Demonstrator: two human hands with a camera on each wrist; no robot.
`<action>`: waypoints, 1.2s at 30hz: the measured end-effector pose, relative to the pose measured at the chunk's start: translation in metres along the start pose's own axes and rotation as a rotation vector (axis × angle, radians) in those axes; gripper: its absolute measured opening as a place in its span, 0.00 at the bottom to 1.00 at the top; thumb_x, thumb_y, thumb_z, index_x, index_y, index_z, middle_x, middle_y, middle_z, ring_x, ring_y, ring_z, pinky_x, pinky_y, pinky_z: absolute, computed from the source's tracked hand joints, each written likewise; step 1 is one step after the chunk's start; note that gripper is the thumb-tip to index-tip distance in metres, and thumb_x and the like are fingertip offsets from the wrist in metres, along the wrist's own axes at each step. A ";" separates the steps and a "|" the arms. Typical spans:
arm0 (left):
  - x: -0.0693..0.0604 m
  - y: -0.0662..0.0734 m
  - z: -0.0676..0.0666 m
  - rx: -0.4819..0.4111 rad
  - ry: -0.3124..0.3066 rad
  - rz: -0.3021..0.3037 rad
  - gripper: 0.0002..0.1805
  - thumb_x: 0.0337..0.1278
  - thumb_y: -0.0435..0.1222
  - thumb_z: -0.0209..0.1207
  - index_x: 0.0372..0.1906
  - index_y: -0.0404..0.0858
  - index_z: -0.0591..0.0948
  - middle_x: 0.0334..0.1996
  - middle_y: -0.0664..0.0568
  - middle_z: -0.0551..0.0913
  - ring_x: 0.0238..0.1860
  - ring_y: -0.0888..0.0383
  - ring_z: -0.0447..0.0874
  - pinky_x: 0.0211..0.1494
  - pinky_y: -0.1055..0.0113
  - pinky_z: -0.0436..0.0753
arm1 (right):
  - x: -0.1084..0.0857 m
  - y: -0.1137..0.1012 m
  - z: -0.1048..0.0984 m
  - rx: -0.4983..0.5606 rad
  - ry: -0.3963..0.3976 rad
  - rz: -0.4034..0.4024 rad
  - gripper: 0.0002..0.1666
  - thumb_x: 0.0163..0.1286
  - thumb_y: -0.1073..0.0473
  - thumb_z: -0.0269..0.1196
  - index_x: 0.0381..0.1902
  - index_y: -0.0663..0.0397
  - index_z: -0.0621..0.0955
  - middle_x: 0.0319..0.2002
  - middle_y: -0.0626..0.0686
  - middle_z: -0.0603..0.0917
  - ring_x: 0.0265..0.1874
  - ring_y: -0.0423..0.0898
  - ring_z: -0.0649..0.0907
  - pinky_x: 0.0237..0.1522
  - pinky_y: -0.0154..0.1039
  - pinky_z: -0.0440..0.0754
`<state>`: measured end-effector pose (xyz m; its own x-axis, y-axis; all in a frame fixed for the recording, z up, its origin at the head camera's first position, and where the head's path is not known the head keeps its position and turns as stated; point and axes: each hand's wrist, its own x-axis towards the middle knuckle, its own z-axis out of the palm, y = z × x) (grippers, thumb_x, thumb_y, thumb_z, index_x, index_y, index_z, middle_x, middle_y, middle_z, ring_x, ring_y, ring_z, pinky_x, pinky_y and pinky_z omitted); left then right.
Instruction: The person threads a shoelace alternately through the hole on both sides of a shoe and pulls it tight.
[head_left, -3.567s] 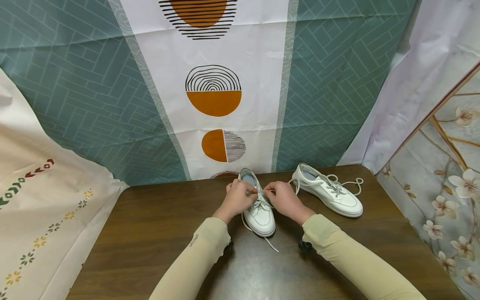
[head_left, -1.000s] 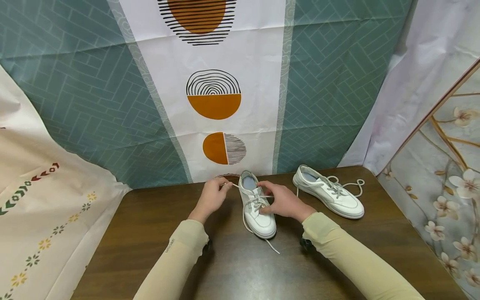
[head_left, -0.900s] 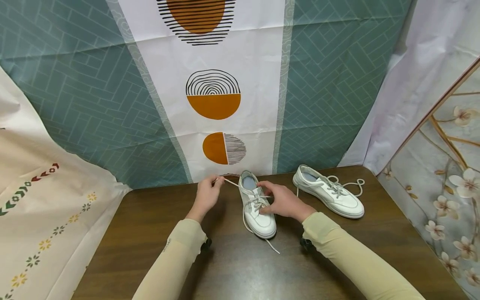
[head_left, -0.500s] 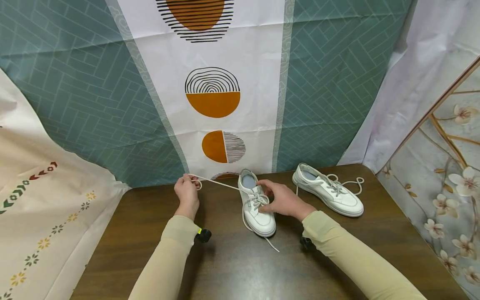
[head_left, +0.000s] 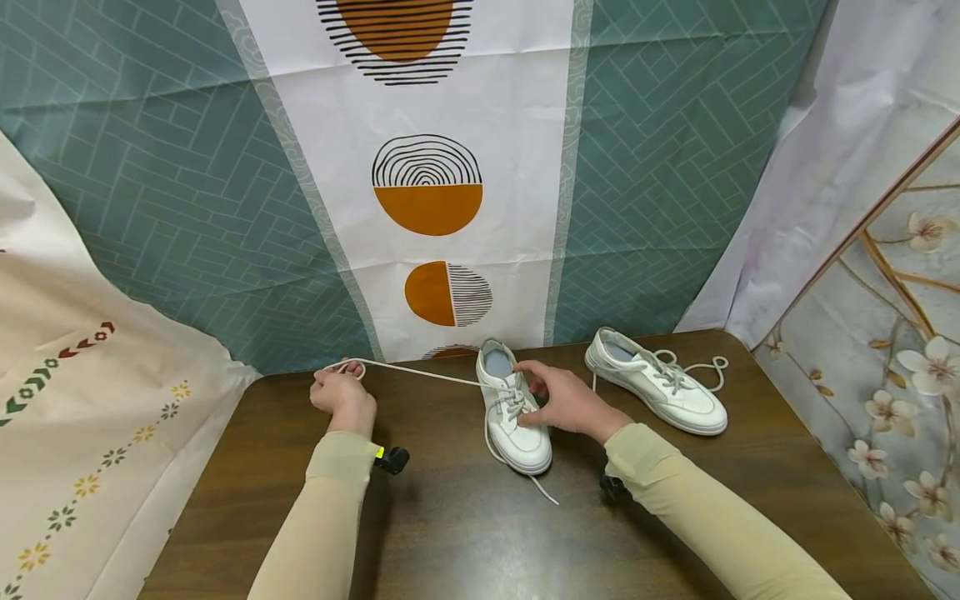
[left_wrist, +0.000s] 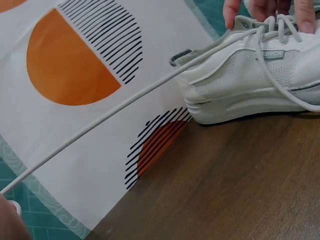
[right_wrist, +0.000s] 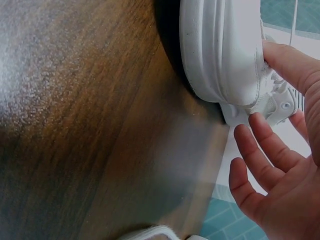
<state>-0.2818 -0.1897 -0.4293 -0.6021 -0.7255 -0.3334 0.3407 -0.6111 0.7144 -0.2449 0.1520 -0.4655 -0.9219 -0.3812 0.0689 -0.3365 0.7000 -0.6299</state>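
Observation:
A white lace-up shoe (head_left: 521, 446) stands on the brown table, toe toward me. My left hand (head_left: 345, 398) grips one end of its shoelace (head_left: 420, 372), well left of the shoe. That lace runs taut from the upper eyelets, also as the pale cord (left_wrist: 100, 120) in the left wrist view; a loop sticks out by the fingers. My right hand (head_left: 566, 400) holds the shoe from its right side. In the right wrist view its thumb (right_wrist: 290, 62) presses on the upper, and the other fingers lie along the far side. The other lace end (head_left: 543, 490) trails past the toe.
A second white shoe (head_left: 675, 392) with loose laces stands to the right on the table (head_left: 450, 517). Patterned cloth (head_left: 517, 167) hangs behind the table's back edge. A cream cloth (head_left: 90, 400) hangs at the left, a flowered one (head_left: 885, 400) at the right.
Both hands worked together at the shoe's laces at first. My left hand then moved left, drawing one lace out straight. My right hand shifted its hold onto the shoe and stayed there.

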 end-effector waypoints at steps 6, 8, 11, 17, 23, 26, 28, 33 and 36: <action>0.001 0.001 -0.002 -0.025 0.028 -0.011 0.21 0.72 0.40 0.38 0.29 0.31 0.72 0.19 0.43 0.77 0.17 0.54 0.74 0.26 0.65 0.79 | -0.001 -0.002 -0.001 0.013 0.005 0.005 0.48 0.41 0.45 0.77 0.61 0.26 0.67 0.37 0.45 0.79 0.39 0.46 0.79 0.41 0.40 0.76; 0.001 0.001 -0.003 -0.033 0.036 -0.010 0.20 0.72 0.40 0.38 0.28 0.32 0.72 0.19 0.43 0.77 0.17 0.54 0.75 0.26 0.65 0.79 | -0.001 -0.003 -0.001 0.019 0.002 0.005 0.48 0.41 0.46 0.76 0.61 0.27 0.67 0.37 0.46 0.79 0.39 0.47 0.79 0.42 0.41 0.75; 0.000 0.000 -0.004 -0.026 0.040 -0.002 0.20 0.72 0.40 0.39 0.27 0.34 0.72 0.18 0.44 0.76 0.17 0.54 0.74 0.26 0.65 0.78 | -0.001 -0.003 -0.001 0.023 -0.004 0.007 0.48 0.42 0.46 0.76 0.61 0.29 0.68 0.38 0.47 0.79 0.39 0.47 0.79 0.42 0.41 0.75; -0.002 -0.001 -0.005 0.011 0.033 0.018 0.20 0.72 0.40 0.38 0.27 0.35 0.72 0.16 0.46 0.76 0.17 0.55 0.73 0.27 0.66 0.78 | -0.001 -0.003 -0.002 0.015 -0.008 0.013 0.48 0.42 0.46 0.76 0.61 0.28 0.67 0.38 0.47 0.79 0.39 0.48 0.79 0.41 0.40 0.75; -0.009 -0.005 -0.003 -0.065 -0.032 -0.006 0.20 0.71 0.43 0.39 0.31 0.30 0.67 0.26 0.43 0.70 0.21 0.53 0.67 0.25 0.65 0.70 | -0.001 -0.003 -0.002 0.018 -0.016 0.008 0.48 0.42 0.46 0.76 0.62 0.29 0.66 0.38 0.47 0.79 0.38 0.48 0.79 0.40 0.39 0.75; -0.016 -0.012 -0.001 0.005 -0.112 -0.011 0.19 0.71 0.43 0.40 0.31 0.31 0.67 0.28 0.42 0.69 0.21 0.53 0.68 0.25 0.65 0.71 | -0.001 -0.003 -0.001 0.022 -0.025 0.008 0.49 0.43 0.46 0.76 0.63 0.29 0.66 0.38 0.48 0.79 0.38 0.48 0.79 0.38 0.39 0.75; -0.022 -0.018 0.000 0.099 -0.198 -0.010 0.18 0.71 0.42 0.41 0.31 0.31 0.68 0.28 0.42 0.71 0.21 0.53 0.71 0.27 0.65 0.74 | -0.001 -0.002 0.000 0.025 -0.032 0.007 0.49 0.43 0.46 0.76 0.63 0.28 0.65 0.38 0.48 0.78 0.37 0.48 0.79 0.38 0.38 0.75; -0.047 -0.033 0.006 0.508 -0.506 0.051 0.16 0.70 0.40 0.46 0.33 0.30 0.73 0.28 0.43 0.75 0.24 0.51 0.78 0.31 0.63 0.80 | -0.001 -0.001 0.000 0.017 -0.045 -0.018 0.51 0.46 0.46 0.75 0.67 0.34 0.62 0.39 0.47 0.76 0.37 0.47 0.79 0.37 0.38 0.75; -0.065 -0.040 0.010 0.774 -0.684 0.146 0.16 0.67 0.41 0.50 0.35 0.31 0.78 0.30 0.43 0.78 0.28 0.50 0.82 0.34 0.64 0.82 | -0.002 0.000 0.001 0.014 -0.046 -0.027 0.54 0.47 0.46 0.74 0.69 0.38 0.60 0.39 0.48 0.75 0.36 0.46 0.78 0.37 0.38 0.75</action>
<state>-0.2635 -0.1152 -0.4300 -0.9551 -0.2942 0.0352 0.0328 0.0133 0.9994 -0.2428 0.1523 -0.4660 -0.9028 -0.4270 0.0504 -0.3577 0.6810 -0.6390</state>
